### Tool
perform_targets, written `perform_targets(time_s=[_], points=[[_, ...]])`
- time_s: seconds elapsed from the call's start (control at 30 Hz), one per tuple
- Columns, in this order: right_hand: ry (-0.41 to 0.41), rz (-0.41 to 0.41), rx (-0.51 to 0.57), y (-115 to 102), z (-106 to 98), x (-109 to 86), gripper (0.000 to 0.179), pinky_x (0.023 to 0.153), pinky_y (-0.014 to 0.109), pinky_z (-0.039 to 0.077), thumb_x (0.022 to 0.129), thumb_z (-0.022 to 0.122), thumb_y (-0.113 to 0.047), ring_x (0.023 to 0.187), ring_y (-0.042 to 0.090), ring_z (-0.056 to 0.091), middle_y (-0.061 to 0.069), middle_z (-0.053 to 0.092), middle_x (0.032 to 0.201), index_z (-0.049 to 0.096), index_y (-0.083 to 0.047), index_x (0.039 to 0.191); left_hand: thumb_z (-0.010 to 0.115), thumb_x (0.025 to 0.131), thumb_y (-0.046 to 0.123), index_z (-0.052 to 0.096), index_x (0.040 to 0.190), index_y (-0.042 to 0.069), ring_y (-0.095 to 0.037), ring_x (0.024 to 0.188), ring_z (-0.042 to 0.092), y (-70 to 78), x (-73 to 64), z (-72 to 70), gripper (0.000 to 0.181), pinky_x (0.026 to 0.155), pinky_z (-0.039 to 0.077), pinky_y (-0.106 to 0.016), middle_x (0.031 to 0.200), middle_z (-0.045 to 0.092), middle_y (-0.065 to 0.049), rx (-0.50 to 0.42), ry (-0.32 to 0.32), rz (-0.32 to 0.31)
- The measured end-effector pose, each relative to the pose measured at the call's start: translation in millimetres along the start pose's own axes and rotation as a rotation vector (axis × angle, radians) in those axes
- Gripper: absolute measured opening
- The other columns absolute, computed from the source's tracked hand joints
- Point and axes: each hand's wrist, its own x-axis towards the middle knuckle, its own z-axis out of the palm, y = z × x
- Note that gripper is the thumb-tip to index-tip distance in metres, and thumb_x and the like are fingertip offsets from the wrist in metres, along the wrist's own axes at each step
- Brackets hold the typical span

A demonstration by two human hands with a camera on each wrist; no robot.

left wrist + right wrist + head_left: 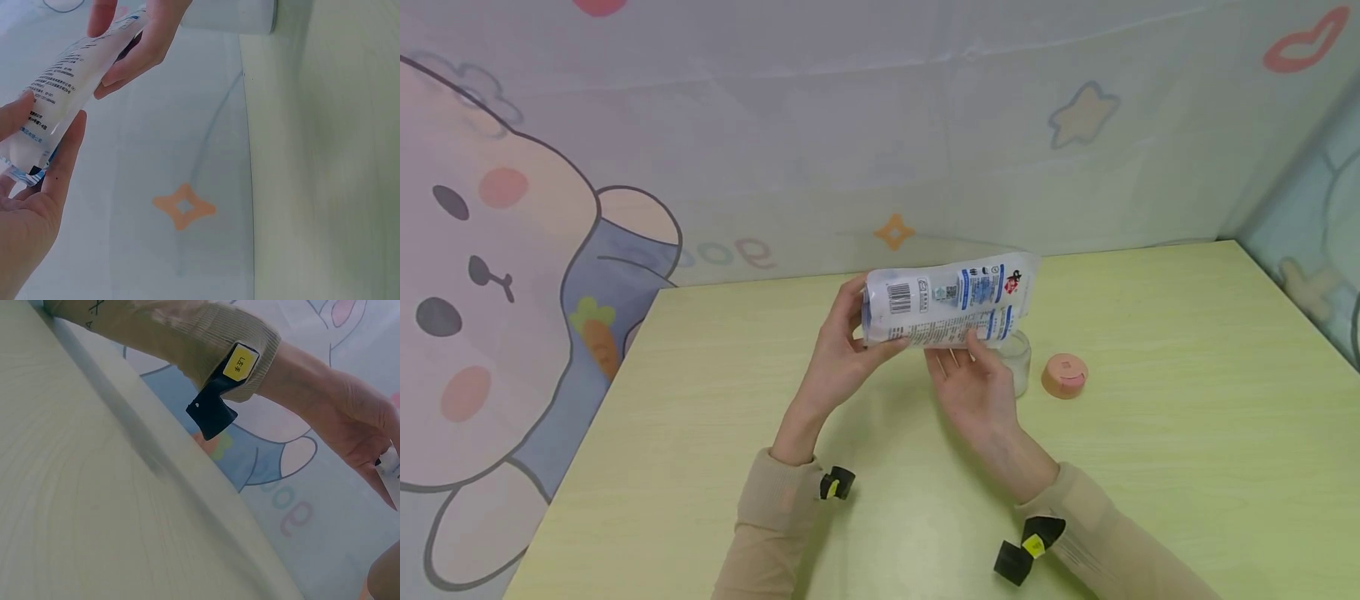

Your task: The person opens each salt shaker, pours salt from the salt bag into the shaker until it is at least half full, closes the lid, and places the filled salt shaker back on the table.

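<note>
A white plastic pouch [951, 304] with a barcode and blue and black print is held sideways above the table; its contents cannot be seen. My left hand [838, 362] grips the pouch's left end, thumb on the printed face and fingers behind. From below, my right hand [977, 400] holds the right part, its thumb on the printed side. In the left wrist view the pouch [59, 87] slants between both hands. Behind my right hand stands a clear jar [1019, 365], partly covered by hand and pouch. A pinkish-orange lid [1064, 376] lies to the jar's right.
The pale wood-grain table [1187, 400] reaches back to a hanging cloth [850, 150] printed with a bear, stars and letters. Black camera mounts [1030, 546] sit on both sleeve cuffs. More printed cloth hangs at the right side.
</note>
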Motion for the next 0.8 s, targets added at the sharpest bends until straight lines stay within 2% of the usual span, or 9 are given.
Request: perform_targets(time_s=[0.2,0.43,0.67,0.8], points=[[0.024,0.013,-0.019,-0.8,-0.2,1.1,0.021,0.112,0.026,0.033,0.1,0.045,-0.015,0.11,0.012,0.055,-0.005,0.062,0.112,0.052,-0.024,0.118,0.071,0.079,-0.01,0.038,0.141,0.018,-0.024,0.109,0.054,0.8,0.0,2.7,0.075,0.075,0.059,-0.03,0.127,0.053,-0.013,0.011,0.028,-0.013],[0.012,0.028,0.0,-1.5,-1.5,0.6,0.022,0.113,0.025,0.033,0.099,0.047,-0.014,0.111,0.011,0.055,-0.005,0.061,0.114,0.053,-0.024,0.119,0.073,0.078,-0.007,0.041,0.138,0.018,-0.024,0.104,0.057,1.9,0.0,4.8,0.072,0.075,0.059,-0.031,0.122,0.058,-0.014,0.043,0.062,-0.007],[-0.018,0.034,-0.004,-2.4,-0.9,-0.1,0.024,0.114,0.024,0.032,0.099,0.047,-0.012,0.114,0.011,0.054,-0.006,0.061,0.118,0.056,-0.022,0.118,0.073,0.079,-0.005,0.042,0.136,0.016,-0.022,0.101,0.057,2.4,0.6,4.0,0.069,0.078,0.057,-0.037,0.119,0.06,-0.015,0.073,0.068,0.019],[-0.014,0.036,0.0,-2.8,-0.9,0.3,0.022,0.112,0.025,0.034,0.099,0.046,-0.012,0.112,0.011,0.055,-0.005,0.062,0.116,0.057,-0.021,0.116,0.073,0.078,-0.006,0.043,0.136,0.016,-0.022,0.102,0.057,2.9,0.2,3.7,0.069,0.078,0.058,-0.035,0.12,0.06,-0.015,0.066,0.067,0.017]])
